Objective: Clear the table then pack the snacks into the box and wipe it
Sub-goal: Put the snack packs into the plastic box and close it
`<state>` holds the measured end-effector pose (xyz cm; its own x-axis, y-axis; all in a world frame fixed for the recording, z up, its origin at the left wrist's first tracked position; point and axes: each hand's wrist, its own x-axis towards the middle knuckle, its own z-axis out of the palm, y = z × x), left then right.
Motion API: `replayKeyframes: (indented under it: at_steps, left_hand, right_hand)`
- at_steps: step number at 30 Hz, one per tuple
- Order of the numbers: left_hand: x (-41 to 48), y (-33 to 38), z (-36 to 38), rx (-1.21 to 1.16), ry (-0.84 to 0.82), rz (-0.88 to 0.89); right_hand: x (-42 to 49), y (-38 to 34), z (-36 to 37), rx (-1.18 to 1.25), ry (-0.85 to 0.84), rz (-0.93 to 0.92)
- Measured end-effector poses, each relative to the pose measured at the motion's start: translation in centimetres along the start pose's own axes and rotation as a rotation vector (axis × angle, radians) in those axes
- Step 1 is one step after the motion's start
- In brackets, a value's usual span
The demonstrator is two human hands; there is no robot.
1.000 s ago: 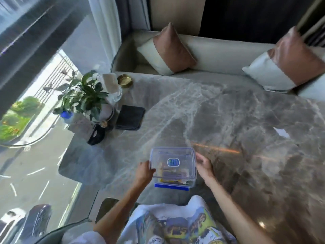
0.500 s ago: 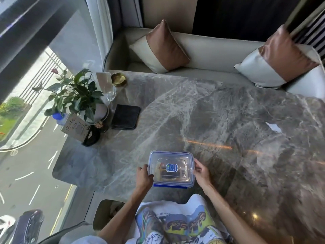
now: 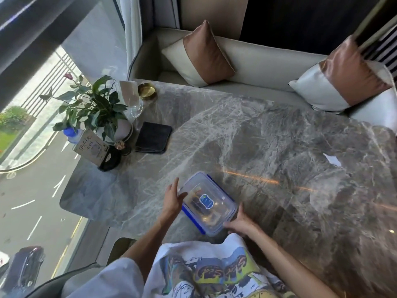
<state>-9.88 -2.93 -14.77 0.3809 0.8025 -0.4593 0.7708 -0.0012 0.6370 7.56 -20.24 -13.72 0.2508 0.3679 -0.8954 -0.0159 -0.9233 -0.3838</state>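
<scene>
Bracing the lidded box [image 3: 208, 203] at the table's [image 3: 279, 136] 6 o'clock edge, left hand [image 3: 171, 198] flat-fingered on its 9 o'clock side, right hand [image 3: 240, 222] gripping the 5 o'clock corner, probably seating the lid over the snacks inside; folded dark cloth [image 3: 153, 137] waits at 10 o'clock for wiping.

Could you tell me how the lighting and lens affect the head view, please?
Head view: daylight from the window washes out the left side; an orange streak of glare crosses the table; the wide lens bows the sofa and table edges; the box lid's sheen blurs its contents; both hands are slightly soft.
</scene>
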Motion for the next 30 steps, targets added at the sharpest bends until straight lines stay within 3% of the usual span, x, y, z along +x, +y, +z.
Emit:
replayKeyframes:
  at_steps: [2, 4, 7, 10, 12, 16, 21, 25, 30]
  left_hand:
    - [1.2, 1.0, -0.2, 0.105, -0.014, 0.008]
    - [1.3, 1.8, 0.1, 0.139, 0.016, -0.053]
    - [-0.1, 1.7, 1.2, -0.022, 0.031, -0.161]
    - [-1.8, 0.2, 2.3, -0.3, -0.166, -0.284]
    - [-2.5, -0.4, 2.4, -0.469, -0.249, -0.391]
    - [-1.6, 0.0, 2.3, -0.541, -0.215, -0.446]
    - [-0.5, 0.8, 2.0, -0.509, -0.222, -0.376]
    - [0.1, 0.9, 1.8, -0.185, -0.113, -0.208]
    - [-0.2, 1.0, 2.7, 0.008, -0.093, -0.086]
  right_hand:
    - [-0.3, 1.3, 0.1, -0.141, -0.059, -0.013]
    - [-0.4, 1.8, -0.4, -0.052, -0.058, 0.009]
    - [0.3, 0.8, -0.9, 0.239, 0.072, -0.067]
    - [1.1, -1.8, -0.8, 0.37, 0.082, -0.095]
    - [1.7, -2.6, -0.2, 0.388, 0.047, -0.064]
    - [2.5, -2.9, 0.8, 0.357, 0.106, -0.031]
    - [3.1, -3.2, 0.9, 0.389, 0.123, -0.013]
    - [3.2, -3.3, 0.7, 0.387, 0.14, -0.006]
    - [3.6, -3.0, 0.6, 0.382, 0.123, 0.005]
